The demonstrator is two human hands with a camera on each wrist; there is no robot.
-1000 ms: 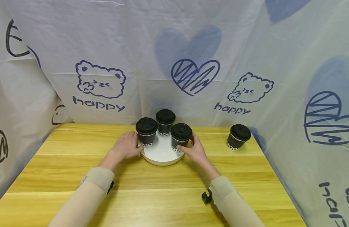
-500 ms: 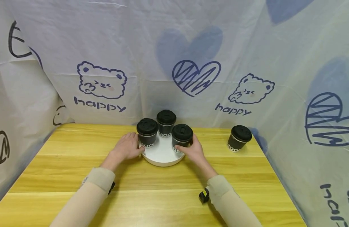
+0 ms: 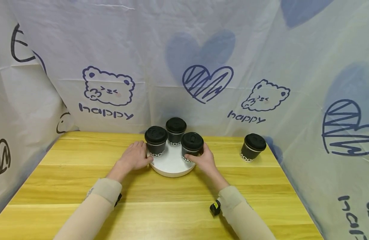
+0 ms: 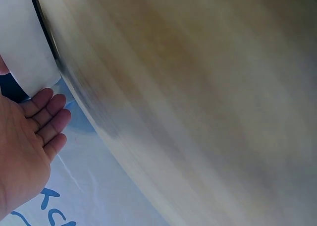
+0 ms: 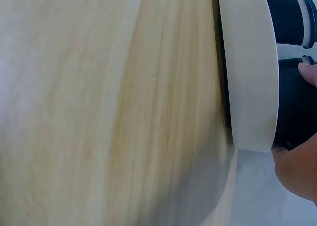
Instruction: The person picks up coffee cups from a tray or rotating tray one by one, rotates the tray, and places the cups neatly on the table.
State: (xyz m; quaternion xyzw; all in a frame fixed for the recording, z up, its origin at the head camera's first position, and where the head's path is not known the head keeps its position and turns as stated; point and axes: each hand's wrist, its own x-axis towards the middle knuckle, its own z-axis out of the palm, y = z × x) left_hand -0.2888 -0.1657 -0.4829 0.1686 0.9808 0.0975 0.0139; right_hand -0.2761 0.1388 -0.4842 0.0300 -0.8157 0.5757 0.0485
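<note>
- Gripping, right hand (image 3: 206,161): front right cup (image 3: 191,145), dark, black-lidded and white-lettered; thumb laid across the near side, other fingers round the far right side, partly hidden.
- Standing upright under that grip, on the right part of a round white stand (image 3: 172,169); seen from below at the stand's edge in the right wrist view.
- Resting at the stand's left side, left hand (image 3: 136,156): fingers nearly straight and side by side in the left wrist view, thumb tip at the rim in the head view; just beside left cup (image 3: 156,144), contact with it impossible to tell.
- Standing on the stand behind the other two, rear cup (image 3: 176,129): same dark body and black lid, lower part partly covered from view.
- Standing on the wooden tabletop (image 3: 166,210), well apart to the right, fourth cup (image 3: 252,147): matching lid and lettering.
- Covering both forearms: left sleeve (image 3: 90,210) and right sleeve (image 3: 245,211), pale beige; black device (image 3: 215,208) showing beside the right cuff.
- Hanging behind the tabletop, white cloth (image 3: 160,43): printed in blue with bear faces, hearts and "happy".
</note>
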